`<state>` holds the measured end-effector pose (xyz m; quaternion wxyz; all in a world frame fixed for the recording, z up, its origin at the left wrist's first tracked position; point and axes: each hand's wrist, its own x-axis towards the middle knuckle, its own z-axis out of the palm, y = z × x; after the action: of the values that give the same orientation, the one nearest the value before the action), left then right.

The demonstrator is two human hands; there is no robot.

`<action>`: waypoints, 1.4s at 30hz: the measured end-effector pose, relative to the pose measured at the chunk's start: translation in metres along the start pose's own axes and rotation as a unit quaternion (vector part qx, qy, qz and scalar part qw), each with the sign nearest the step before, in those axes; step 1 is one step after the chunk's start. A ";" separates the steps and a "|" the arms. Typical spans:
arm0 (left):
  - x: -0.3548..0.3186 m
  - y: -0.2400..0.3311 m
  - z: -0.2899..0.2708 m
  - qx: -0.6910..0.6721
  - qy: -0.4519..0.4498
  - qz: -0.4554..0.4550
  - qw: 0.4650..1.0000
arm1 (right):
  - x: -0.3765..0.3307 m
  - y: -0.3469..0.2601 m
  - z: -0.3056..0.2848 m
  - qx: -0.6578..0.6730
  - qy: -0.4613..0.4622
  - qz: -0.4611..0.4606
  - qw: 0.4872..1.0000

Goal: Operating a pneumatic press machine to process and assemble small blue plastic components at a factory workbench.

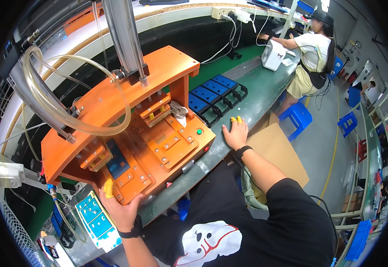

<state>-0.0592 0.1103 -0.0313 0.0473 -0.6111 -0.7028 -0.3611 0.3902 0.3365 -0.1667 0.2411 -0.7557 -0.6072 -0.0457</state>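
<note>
An orange press [158, 173] stands on the green bench, its left fixture holding a dark blue panel [117, 162]. My left hand [119, 210] is at the press's front left corner, with the thumb spread away and yellow covers on some fingertips. It appears to touch the orange base and holds nothing that I can see. To the right of the press, my right hand [236, 135] lies on the bench edge with fingers apart, also with yellow fingertip covers. Beyond it is a row of blue panels with black frames [214, 94]. The right fixture [171, 144] shows no panel.
Light blue sheets [97, 218] lie left of the press. Clear hoses [40, 95] loop over the press top. A cardboard box [277, 153] stands at the bench's right side, near a blue stool [296, 118]. A co-worker [316, 49] stands farther along, beside a white device [274, 55].
</note>
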 end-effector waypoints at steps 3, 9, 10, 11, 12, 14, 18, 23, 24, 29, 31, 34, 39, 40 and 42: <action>-0.001 -0.002 0.000 -0.011 0.006 0.001 1.000 | 0.002 -0.001 0.000 0.002 0.003 -0.004 1.000; -0.001 -0.003 0.000 0.008 0.015 0.012 1.000 | 0.003 -0.001 -0.003 0.004 0.004 -0.004 1.000; -0.001 0.000 0.000 -0.001 0.007 -0.004 1.000 | 0.002 0.000 -0.003 0.001 0.004 -0.005 1.000; -0.001 0.003 -0.001 -0.009 -0.002 -0.020 1.000 | 0.001 0.000 -0.003 0.002 0.007 -0.005 1.000; -0.001 0.003 -0.001 -0.009 0.000 -0.019 1.000 | 0.000 0.000 -0.003 0.003 0.005 -0.002 1.000; -0.002 0.003 -0.001 0.003 0.002 -0.017 1.000 | 0.000 -0.002 -0.004 0.004 0.003 0.000 1.000; -0.003 -0.002 -0.001 0.004 0.009 0.005 1.000 | 0.000 -0.004 -0.005 0.005 -0.008 0.005 1.000; -0.001 0.000 -0.002 -0.031 0.006 -0.002 0.999 | 0.001 -0.003 -0.004 0.012 0.005 0.004 1.000; 0.000 0.000 -0.002 -0.030 0.007 -0.002 1.000 | 0.000 -0.003 -0.004 0.013 0.002 0.006 1.000; 0.000 0.001 -0.002 -0.043 0.002 -0.012 0.999 | 0.001 -0.003 -0.004 0.007 -0.010 0.010 1.000; -0.001 -0.001 -0.001 -0.042 0.005 -0.010 0.999 | 0.000 -0.005 -0.006 0.022 -0.003 0.009 1.000; -0.002 -0.001 -0.001 -0.041 0.010 -0.007 0.999 | 0.000 -0.004 -0.006 0.021 -0.004 0.012 1.000; 0.000 0.001 -0.001 -0.049 0.007 -0.009 0.999 | 0.000 -0.003 -0.005 0.015 -0.002 0.012 1.000; 0.000 0.000 -0.001 -0.045 0.009 -0.007 0.999 | 0.000 -0.003 -0.005 0.012 -0.006 0.012 1.000; -0.002 0.000 -0.001 -0.040 0.010 -0.006 0.999 | 0.000 -0.003 -0.004 0.016 -0.003 0.011 1.000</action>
<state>-0.0592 0.1086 -0.0319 0.0274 -0.6047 -0.6911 -0.3950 0.3881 0.3349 -0.1622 0.2521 -0.7582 -0.6004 -0.0313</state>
